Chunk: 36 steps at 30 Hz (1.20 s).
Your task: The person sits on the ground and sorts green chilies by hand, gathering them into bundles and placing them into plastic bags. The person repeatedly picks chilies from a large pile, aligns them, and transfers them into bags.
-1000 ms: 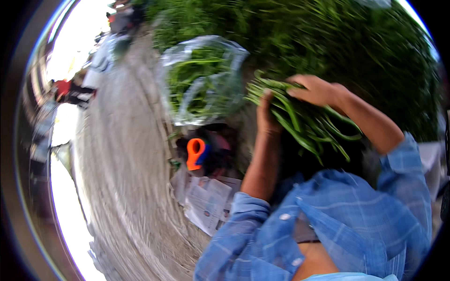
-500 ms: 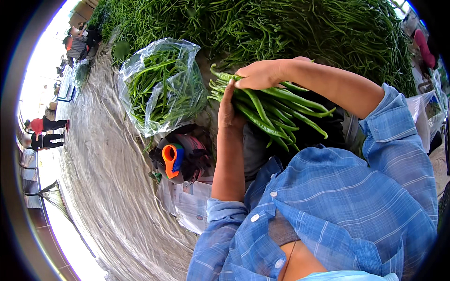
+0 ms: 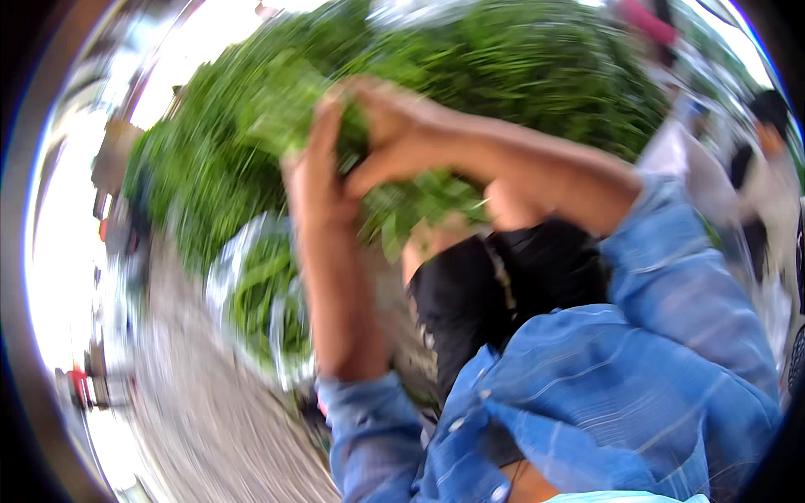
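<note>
Motion smears this moment. My left hand (image 3: 316, 155) and my right hand (image 3: 390, 126) are together in front of me, fingers curved around a bunch of long green chili peppers (image 3: 289, 105). One end of the bunch sticks out past the left hand's fingers. More green shows beneath the right forearm, and I cannot tell whether it belongs to the same bunch. Beyond the hands lies a large heap of green chili peppers (image 3: 520, 75). Next to my left forearm stands a clear plastic bag (image 3: 243, 268) with peppers inside, partly hidden by the arm.
A pale ground sheet (image 3: 193, 377) stretches to the left. My knees, in black cloth (image 3: 457, 289), are bent below the hands. White plastic (image 3: 683, 155) hangs at the right, near a person (image 3: 767, 168). Boxes and blurred figures are at the far left.
My hands have moved left and farther out with the bunch, toward the heap. The view has turned and blurred. My knees now show, and the orange and blue object is out of sight.
</note>
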Motion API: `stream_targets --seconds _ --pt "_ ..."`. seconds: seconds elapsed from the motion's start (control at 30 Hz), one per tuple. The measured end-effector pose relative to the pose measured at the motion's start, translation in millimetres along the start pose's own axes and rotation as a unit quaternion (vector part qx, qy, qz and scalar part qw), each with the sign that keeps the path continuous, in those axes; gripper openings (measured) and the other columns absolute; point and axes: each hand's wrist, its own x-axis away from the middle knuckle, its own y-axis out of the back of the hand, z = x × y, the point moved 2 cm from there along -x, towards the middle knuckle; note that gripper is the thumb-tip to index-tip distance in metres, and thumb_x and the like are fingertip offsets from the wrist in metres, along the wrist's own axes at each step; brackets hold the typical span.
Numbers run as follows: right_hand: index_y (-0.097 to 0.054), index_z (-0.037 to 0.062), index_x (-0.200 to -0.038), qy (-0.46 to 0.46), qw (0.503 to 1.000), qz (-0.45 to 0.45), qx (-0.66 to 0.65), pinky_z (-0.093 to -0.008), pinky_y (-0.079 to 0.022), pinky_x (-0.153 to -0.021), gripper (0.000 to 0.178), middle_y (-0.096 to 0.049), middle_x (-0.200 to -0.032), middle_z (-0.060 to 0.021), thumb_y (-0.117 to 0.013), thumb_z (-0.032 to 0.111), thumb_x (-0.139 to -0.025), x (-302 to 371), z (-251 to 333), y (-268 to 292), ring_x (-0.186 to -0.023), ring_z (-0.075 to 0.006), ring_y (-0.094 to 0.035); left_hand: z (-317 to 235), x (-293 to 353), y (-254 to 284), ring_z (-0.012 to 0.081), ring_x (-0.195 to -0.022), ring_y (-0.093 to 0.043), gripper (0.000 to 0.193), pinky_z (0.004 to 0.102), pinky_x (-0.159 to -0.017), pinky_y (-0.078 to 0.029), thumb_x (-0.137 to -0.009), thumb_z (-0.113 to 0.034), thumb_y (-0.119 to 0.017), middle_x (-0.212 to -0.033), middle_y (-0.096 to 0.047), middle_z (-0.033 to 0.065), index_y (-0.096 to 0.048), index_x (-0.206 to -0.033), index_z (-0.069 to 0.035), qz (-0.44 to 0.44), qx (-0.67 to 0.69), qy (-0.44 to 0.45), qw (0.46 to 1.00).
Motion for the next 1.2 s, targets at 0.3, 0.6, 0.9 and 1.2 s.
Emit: stream_targets --seconds 0.3,0.6,0.9,1.2 --pt "-0.022 0.0 -0.142 0.06 0.888 -0.258 -0.376 -0.0341 -0.041 -0.102 0.111 -0.054 -0.123 -0.0143 -0.087 0.024 -0.054 113 -81 -2 -0.115 -0.0231 -0.054 44 55 -87 0.0249 -0.116 -0.054 0.06 0.0375 -0.101 -0.041 -0.094 -0.044 -0.053 -0.125 -0.056 0.0142 -0.048 -0.13 0.004 0.184 -0.023 0.133 0.974" --pt "-0.022 -0.0003 -0.142 0.103 0.853 -0.443 -0.255 -0.0361 -0.037 -0.105 0.107 -0.05 -0.13 -0.0146 -0.084 0.018 -0.057 178 -137 61 -0.12 -0.0219 -0.049 96 58 -189 0.0293 -0.124 -0.047 0.07 0.0407 -0.105 -0.037 -0.089 -0.035 -0.062 -0.134 -0.046 0.0171 -0.033 -0.141 0.002 0.416 -0.134 0.024 0.899" --pt "-0.017 -0.0032 -0.146 0.014 0.917 -0.39 -0.078 -0.0353 -0.039 -0.104 0.115 -0.051 -0.129 -0.0168 -0.083 0.019 -0.054 215 -120 155 -0.117 -0.0251 -0.052 98 44 -264 0.025 -0.114 -0.05 0.084 0.039 -0.1 -0.041 -0.069 -0.03 -0.081 -0.121 -0.05 0.0109 -0.037 -0.136 -0.003 0.502 -0.017 0.098 0.859" --pt "-0.014 0.005 -0.148 -0.045 0.911 -0.357 0.199 -0.0432 -0.03 -0.109 0.119 -0.032 -0.134 -0.0212 -0.084 0.039 -0.057 222 -105 186 -0.129 -0.0374 -0.026 89 36 -312 0.0199 -0.1 -0.058 0.054 0.0344 -0.088 -0.047 -0.07 -0.002 -0.074 -0.109 -0.059 0.0071 -0.052 -0.12 -0.001 0.503 0.048 -0.026 0.863"
